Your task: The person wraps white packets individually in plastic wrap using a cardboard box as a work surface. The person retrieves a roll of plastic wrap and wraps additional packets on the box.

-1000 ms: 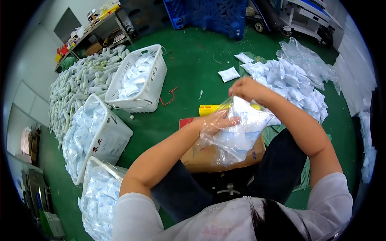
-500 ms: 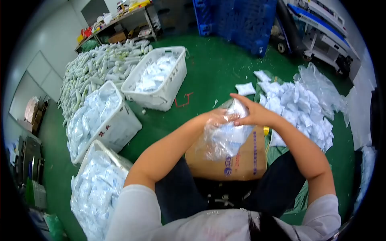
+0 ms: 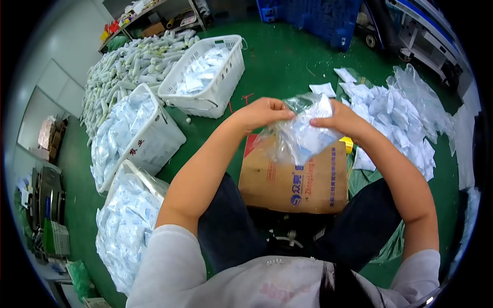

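Observation:
In front of my chest is a clear plastic bag (image 3: 288, 139) with white packets (image 3: 319, 114) in or against it. My left hand (image 3: 263, 113) is closed on the bag's upper left edge, thumb and fingers pinched together. My right hand (image 3: 341, 119) grips the bag and white packets from the right, with the thumb in front and most fingers hidden behind. Below them, a brown cardboard box (image 3: 277, 187) lies between my knees. To the right, a heap of loose white packets (image 3: 385, 118) lies on the floor.
On the left stand white baskets (image 3: 169, 146) filled with bagged packets, and another white basket (image 3: 233, 72) holding loose packets. Behind them is a large pile of pale elongated packages (image 3: 128, 66). A crumpled plastic sheet (image 3: 421, 102), blue pallet (image 3: 318, 20) and wheeled cart (image 3: 426, 49) are at right and back.
My hands have moved apart and slightly up; the left has shifted from beside the right to the bag's left edge. The bag is spread wider, and more of the box shows.

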The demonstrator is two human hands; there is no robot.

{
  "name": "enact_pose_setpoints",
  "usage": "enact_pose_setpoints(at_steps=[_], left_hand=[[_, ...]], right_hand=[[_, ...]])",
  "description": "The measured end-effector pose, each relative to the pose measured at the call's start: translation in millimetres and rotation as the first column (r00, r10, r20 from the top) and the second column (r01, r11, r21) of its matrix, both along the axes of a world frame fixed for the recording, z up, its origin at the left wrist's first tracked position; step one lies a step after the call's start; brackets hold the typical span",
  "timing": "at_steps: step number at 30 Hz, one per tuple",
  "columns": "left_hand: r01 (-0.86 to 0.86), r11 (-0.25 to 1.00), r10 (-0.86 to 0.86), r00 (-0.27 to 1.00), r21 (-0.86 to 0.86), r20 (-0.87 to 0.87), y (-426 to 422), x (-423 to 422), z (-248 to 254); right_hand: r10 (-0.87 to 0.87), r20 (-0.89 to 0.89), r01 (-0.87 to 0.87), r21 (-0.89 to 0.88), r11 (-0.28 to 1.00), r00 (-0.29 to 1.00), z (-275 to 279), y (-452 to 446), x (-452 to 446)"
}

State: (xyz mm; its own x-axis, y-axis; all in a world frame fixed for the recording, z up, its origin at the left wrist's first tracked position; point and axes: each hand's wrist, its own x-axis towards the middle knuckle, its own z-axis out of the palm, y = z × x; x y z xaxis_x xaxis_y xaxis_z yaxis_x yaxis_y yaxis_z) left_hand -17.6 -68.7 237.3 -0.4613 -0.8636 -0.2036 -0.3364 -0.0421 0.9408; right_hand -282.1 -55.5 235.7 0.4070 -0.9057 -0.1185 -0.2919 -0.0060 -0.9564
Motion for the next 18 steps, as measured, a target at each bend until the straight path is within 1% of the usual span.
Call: enact_pose_setpoints(at_steps=[2,3,4,5,6,8,9,10,12,13,15,16,18], left_hand=[[-0.134,0.991,0.134,0.991,-0.006,-0.011,-8.3,1.2,-5.2],[-0.232,0.961,0.265,0.924,0.147,-0.274,-11.2,3.4,-4.0],[-0.372,0.907,0.417,0.851,0.196,-0.319,-12.4,4.0,3.9],[-0.306,0.923,0.376,0.844,0.231,-0.382,-18.7,11.3,7.3],[-0.240,0.937,0.334,0.831,0.255,-0.445,-22.7,20.0,10.5],[-0.277,0.919,0.382,0.807,0.282,-0.450,-24.6,21.6,6.0],[-0.290,0.907,0.408,0.788,0.306,-0.461,-25.6,22.6,5.8],[-0.250,0.896,0.430,0.695,0.367,-0.576,-27.9,27.9,7.3],[-0.131,0.879,0.464,0.461,0.459,-0.756,-32.2,45.0,13.0],[-0.021,0.920,0.367,0.401,0.392,-0.839,-38.2,58.1,10.4],[-0.193,0.864,0.495,0.159,0.464,-0.854,-45.6,75.4,6.7],[-0.264,0.822,0.530,0.028,0.505,-0.847,-49.0,80.5,4.5],[-0.381,0.720,0.627,0.000,0.580,-0.779,-66.0,97.7,-27.7]], right_hand=[[-0.115,-0.029,0.117,0.097,0.988,0.993,4.0,-2.4,-3.2],[-0.171,-0.040,0.175,0.124,0.977,0.984,20.5,4.7,-4.2],[-0.225,-0.051,0.230,0.141,0.963,0.973,33.7,7.7,-2.4],[-0.185,0.002,0.183,0.138,0.973,0.983,30.3,1.5,-11.1],[-0.210,0.035,0.202,0.151,0.968,0.977,29.7,0.1,-14.2],[-0.212,0.058,0.196,0.210,0.958,0.976,21.6,-5.4,-21.3],[-0.181,0.148,0.144,0.232,0.962,0.972,19.7,-4.7,-21.3],[-0.197,0.152,0.154,0.256,0.954,0.969,20.1,-4.1,-21.8],[-0.275,0.188,0.211,0.302,0.930,0.943,17.9,-6.6,-22.6],[-0.281,0.204,0.212,0.303,0.929,0.938,17.7,-8.0,-22.8],[-0.299,0.238,0.223,0.302,0.927,0.924,16.9,-9.7,-24.1],[-0.335,0.239,0.256,0.309,0.916,0.911,13.8,-10.7,-24.1],[-0.338,0.347,0.195,0.387,0.901,0.875,-4.1,-23.5,-30.5]])
